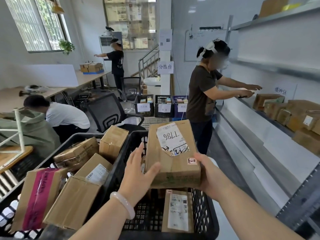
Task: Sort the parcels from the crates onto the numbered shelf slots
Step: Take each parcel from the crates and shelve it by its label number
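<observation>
Just one view here, worn on the head, looking forward and down. Right under the lens are the left hand (138, 172) and right hand (207, 172), with the parcel (173, 153) between them, so near that they fill the lower middle. The black crate (204, 210) lies just below, cut off by the bottom edge. The wide lens bows the shelf (251, 129) away along the right side. On the left the room opens out deep, with the window (34, 23) far off in the top corner.

Left hand (138, 172) open, fingers (139, 153) straight, right hand (209, 175) gripping parcel (166, 168), both forearms extended.
</observation>
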`<state>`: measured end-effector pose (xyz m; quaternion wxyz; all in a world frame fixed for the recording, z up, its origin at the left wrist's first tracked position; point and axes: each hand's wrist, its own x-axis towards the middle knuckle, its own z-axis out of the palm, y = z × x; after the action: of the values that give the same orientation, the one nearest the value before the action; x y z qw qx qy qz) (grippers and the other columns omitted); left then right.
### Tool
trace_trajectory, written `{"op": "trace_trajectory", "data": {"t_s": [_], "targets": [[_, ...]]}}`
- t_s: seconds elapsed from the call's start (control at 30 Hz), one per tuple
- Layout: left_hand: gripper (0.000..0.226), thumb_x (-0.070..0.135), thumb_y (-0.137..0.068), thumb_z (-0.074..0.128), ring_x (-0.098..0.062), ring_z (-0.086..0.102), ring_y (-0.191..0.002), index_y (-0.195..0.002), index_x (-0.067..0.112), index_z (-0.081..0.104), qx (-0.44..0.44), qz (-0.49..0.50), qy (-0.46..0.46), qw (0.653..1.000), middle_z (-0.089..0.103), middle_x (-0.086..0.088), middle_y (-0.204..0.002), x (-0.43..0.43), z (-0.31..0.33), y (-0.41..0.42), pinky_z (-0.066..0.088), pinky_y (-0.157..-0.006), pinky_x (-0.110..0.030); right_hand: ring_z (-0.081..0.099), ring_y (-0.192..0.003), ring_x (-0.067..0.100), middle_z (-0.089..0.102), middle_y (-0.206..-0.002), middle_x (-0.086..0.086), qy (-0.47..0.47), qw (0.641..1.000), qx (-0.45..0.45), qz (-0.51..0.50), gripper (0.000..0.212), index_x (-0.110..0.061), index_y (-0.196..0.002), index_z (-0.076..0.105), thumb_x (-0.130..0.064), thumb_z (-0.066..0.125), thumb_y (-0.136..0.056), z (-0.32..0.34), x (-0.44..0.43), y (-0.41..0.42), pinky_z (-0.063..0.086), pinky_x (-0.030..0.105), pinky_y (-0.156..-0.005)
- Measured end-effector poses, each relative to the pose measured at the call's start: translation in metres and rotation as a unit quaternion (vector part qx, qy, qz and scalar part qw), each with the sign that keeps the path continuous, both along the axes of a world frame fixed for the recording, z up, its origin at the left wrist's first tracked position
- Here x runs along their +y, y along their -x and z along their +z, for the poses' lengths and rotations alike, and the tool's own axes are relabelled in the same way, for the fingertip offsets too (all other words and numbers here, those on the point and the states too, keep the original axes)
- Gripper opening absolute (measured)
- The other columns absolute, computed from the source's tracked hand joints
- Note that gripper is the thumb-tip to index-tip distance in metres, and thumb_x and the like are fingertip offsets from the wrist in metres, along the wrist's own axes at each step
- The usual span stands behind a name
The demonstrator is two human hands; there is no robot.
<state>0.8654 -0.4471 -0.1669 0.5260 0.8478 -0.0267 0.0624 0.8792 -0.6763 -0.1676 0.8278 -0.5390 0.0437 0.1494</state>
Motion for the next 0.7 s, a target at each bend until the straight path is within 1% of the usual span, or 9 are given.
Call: {"op": "trace_trajectory", "data": {"t_s": [0.03, 0.07, 0.13, 0.23, 0.33, 0.43, 0.53, 0.6, 0.7], "targets": [[0.092, 0.069, -0.069, 0.065, -0.018, 0.042, -0.137, -0.146, 0.058, 0.016, 0.088, -0.018, 0.112, 0.990, 0.034, 0.010, -0.155, -0.001, 0.003, -0.005, 0.041, -0.109, -0.048, 0.066, -0.108, 0.027, 0.069, -0.119, 0.007, -0.004, 1.000, 0.002, 0.000, 0.035, -0.033, -0.129, 0.057, -0.041, 0.049, -0.096, 0.000, 0.000, 0.000, 0.056, 0.047, -0.082], [0.090, 0.062, -0.067, 0.072, -0.022, 0.056, -0.125, -0.144, 0.055, 0.025, 0.164, -0.041, 0.219, 0.961, 0.050, 0.006, -0.145, -0.001, 0.002, -0.009, 0.050, -0.100, -0.051, 0.066, -0.109, 0.027, 0.068, -0.120, 0.006, -0.007, 1.000, 0.004, 0.002, 0.036, -0.033, -0.131, 0.056, -0.041, 0.049, -0.096, 0.000, 0.000, 0.000, 0.056, 0.046, -0.081], [0.077, 0.047, -0.067, 0.078, -0.026, 0.067, -0.110, -0.137, 0.040, 0.047, 0.240, -0.076, 0.339, 0.906, 0.069, -0.001, -0.122, 0.000, -0.001, -0.013, 0.056, -0.088, -0.054, 0.065, -0.111, 0.025, 0.067, -0.122, 0.005, -0.003, 1.000, 0.000, 0.008, 0.038, -0.034, -0.132, 0.055, -0.044, 0.048, -0.097, 0.000, -0.001, -0.001, 0.055, 0.043, -0.080], [0.066, 0.042, -0.067, 0.078, -0.026, 0.069, -0.106, -0.129, 0.035, 0.055, 0.215, -0.055, 0.361, 0.906, 0.073, -0.002, -0.112, 0.000, -0.007, -0.017, 0.056, -0.086, -0.055, 0.064, -0.112, 0.024, 0.067, -0.123, 0.005, 0.009, 1.000, 0.002, 0.030, 0.046, -0.033, -0.128, 0.061, -0.056, 0.053, -0.089, -0.001, -0.003, -0.003, 0.053, 0.048, -0.090], [0.072, 0.046, -0.071, 0.075, -0.025, 0.068, -0.106, -0.137, 0.042, 0.047, 0.160, -0.021, 0.350, 0.923, 0.072, 0.003, -0.115, -0.001, -0.010, -0.020, 0.054, -0.091, -0.058, 0.069, -0.101, 0.025, 0.065, -0.125, 0.006, 0.043, 0.999, -0.007, 0.000, 0.078, -0.033, -0.135, 0.052, -0.060, 0.073, -0.065, -0.006, -0.005, -0.007, 0.057, 0.050, -0.080], [0.064, 0.039, -0.086, 0.070, -0.020, 0.066, -0.108, -0.140, 0.048, 0.039, 0.120, 0.015, 0.384, 0.915, 0.068, 0.007, -0.120, -0.010, -0.011, -0.021, 0.055, -0.091, -0.053, 0.071, -0.096, 0.024, 0.058, -0.129, 0.000, 0.059, 0.998, 0.001, -0.005, 0.109, -0.044, -0.141, 0.035, -0.063, 0.086, -0.047, -0.014, 0.000, -0.007, 0.058, 0.047, -0.073], [0.068, 0.035, -0.087, 0.071, -0.016, 0.068, -0.104, -0.142, 0.050, 0.033, 0.099, 0.026, 0.400, 0.911, 0.067, 0.007, -0.121, -0.027, -0.013, -0.019, 0.056, -0.091, -0.049, 0.072, -0.090, 0.024, 0.059, -0.121, -0.001, 0.060, 0.998, 0.007, -0.009, 0.107, -0.053, -0.131, 0.036, -0.063, 0.090, -0.039, -0.016, 0.017, -0.009, 0.058, 0.044, -0.069], [0.078, 0.035, -0.082, 0.074, -0.019, 0.066, -0.110, -0.144, 0.051, 0.028, 0.094, 0.020, 0.401, 0.911, 0.065, 0.005, -0.126, -0.038, -0.019, -0.018, 0.052, -0.096, -0.050, 0.071, -0.094, 0.029, 0.063, -0.122, 0.002, 0.057, 0.997, 0.004, -0.049, 0.109, -0.047, -0.133, 0.041, -0.059, 0.092, -0.038, -0.017, 0.026, -0.014, 0.058, 0.048, -0.075], [0.095, 0.041, -0.070, 0.079, -0.023, 0.059, -0.121, -0.146, 0.051, 0.022, 0.116, 0.001, 0.397, 0.910, 0.057, 0.001, -0.137, -0.042, -0.027, -0.018, 0.049, -0.100, -0.051, 0.062, -0.110, 0.031, 0.057, -0.131, 0.001, 0.112, 0.986, -0.007, -0.122, 0.122, -0.047, -0.141, 0.028, -0.061, 0.090, -0.037, -0.014, 0.029, -0.019, 0.054, 0.055, -0.088]]}}
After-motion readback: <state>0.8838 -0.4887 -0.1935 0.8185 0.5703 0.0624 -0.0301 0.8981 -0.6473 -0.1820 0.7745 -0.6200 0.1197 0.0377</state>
